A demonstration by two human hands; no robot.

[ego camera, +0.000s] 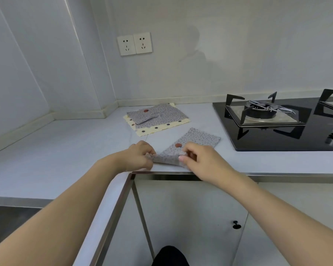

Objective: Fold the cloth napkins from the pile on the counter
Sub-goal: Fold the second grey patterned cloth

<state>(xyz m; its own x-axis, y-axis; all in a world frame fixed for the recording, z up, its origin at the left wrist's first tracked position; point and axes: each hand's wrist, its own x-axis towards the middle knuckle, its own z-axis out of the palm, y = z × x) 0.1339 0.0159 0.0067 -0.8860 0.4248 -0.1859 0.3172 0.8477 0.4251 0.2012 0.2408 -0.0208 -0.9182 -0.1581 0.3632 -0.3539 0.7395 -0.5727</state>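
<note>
From the head camera, both bare hands work at the near edge of the pale counter (65, 150), close to its inner corner. The left hand (140, 156) has its fingers curled together and pinched on the near-left corner of a grey dotted napkin (192, 144). The right hand (198, 160) grips the napkin's near-right edge, thumb and bent fingers clamped on the cloth, the thumb tip lying on top of the fabric. Between the two sets of fingers the napkin's near edge is bunched and lifted slightly off the counter; beyond the fingers the cloth lies flat, running away and to the right, with a small red-brown patch just beyond the right hand's knuckles.

Farther beyond the fingers, well apart from the held napkin, sits the pile (158, 116): a cream cloth with dark dots and a scalloped edge at the bottom, a grey dotted cloth spread over it, and a smaller folded grey piece resting on top toward the left.

To the right of the right hand's fingers, a black glass gas hob (277, 135) is set into the counter. On the wall above the pile is a double socket (134, 43). Below the hands are white cabinet doors (190, 217), one with a dark knob.
</note>
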